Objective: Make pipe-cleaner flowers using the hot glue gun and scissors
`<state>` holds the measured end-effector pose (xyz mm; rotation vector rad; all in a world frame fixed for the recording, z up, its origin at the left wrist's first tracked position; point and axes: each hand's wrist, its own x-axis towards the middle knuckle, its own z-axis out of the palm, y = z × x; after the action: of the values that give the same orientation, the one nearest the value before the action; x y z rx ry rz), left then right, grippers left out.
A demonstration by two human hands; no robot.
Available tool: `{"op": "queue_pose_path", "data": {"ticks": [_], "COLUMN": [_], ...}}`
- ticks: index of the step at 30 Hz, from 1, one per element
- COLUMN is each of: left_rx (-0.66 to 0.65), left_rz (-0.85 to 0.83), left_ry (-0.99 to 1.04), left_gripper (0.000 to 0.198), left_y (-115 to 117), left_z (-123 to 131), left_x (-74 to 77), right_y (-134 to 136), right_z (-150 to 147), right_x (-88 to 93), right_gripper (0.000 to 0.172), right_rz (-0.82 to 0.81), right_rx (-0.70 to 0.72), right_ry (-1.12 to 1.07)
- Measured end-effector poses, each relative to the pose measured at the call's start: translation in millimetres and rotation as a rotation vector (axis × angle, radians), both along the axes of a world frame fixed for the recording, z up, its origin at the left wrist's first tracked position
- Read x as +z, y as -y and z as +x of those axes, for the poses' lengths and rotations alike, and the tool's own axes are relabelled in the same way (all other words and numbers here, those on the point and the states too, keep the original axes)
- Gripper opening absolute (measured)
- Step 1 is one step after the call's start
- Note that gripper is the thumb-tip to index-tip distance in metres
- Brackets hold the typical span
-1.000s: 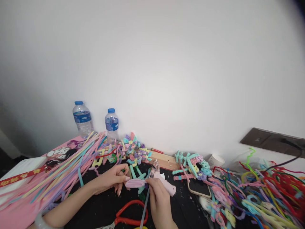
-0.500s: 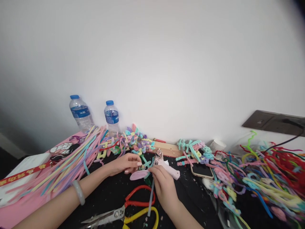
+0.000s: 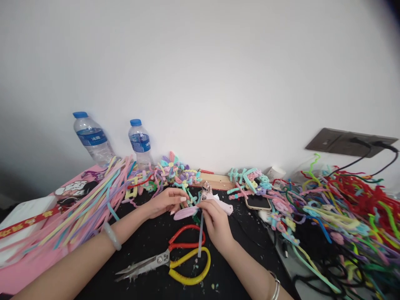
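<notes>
My left hand (image 3: 165, 201) rests on the black table (image 3: 146, 239), fingers curled around the end of a pink pipe-cleaner loop (image 3: 185, 213). My right hand (image 3: 215, 221) is closed around a pink glue gun (image 3: 218, 204), whose nozzle points toward the loop; a pale glue stick (image 3: 200, 235) hangs down from it. Between the two hands, behind the loop, lie teal and green pipe-cleaner stems (image 3: 191, 199). A scissors with one red and one yellow handle (image 3: 175, 258) lies just in front of both hands.
Two water bottles (image 3: 90, 139) (image 3: 140, 142) stand by the wall. Long pastel pipe cleaners (image 3: 84, 204) lie at left on a pink sheet. Pipe-cleaner flowers (image 3: 173, 171), a phone (image 3: 258, 202), a tape roll (image 3: 275, 173) and a big tangled heap (image 3: 343, 208) fill the right. A wall socket (image 3: 346, 141) holds cables.
The view has tilted down, so more of my forearms and the whole scissors show. Both hands stay together at the pink loop with the glue gun, barely shifted.
</notes>
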<state>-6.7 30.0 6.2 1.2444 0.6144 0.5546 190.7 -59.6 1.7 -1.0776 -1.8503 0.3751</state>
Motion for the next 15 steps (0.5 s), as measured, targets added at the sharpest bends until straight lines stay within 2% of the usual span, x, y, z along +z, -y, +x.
{"op": "queue_pose_path", "data": {"ticks": [7, 15], "left_rx": [-0.009, -0.153], "left_rz": [0.105, 0.123], "left_ry": [-0.057, -0.109], "left_gripper": [0.029, 0.037], "left_y": [1.4, 2.3], "left_z": [3.8, 2.6], "left_x": [0.0, -1.2], "right_y": [-3.2, -3.0], "right_z": [-0.4, -0.8], "right_x": [0.2, -6.4], "right_gripper": [0.03, 0.025], "right_rz": [-0.029, 0.002], "right_rx": [0.021, -0.01], "right_ry": [0.017, 0.047]}}
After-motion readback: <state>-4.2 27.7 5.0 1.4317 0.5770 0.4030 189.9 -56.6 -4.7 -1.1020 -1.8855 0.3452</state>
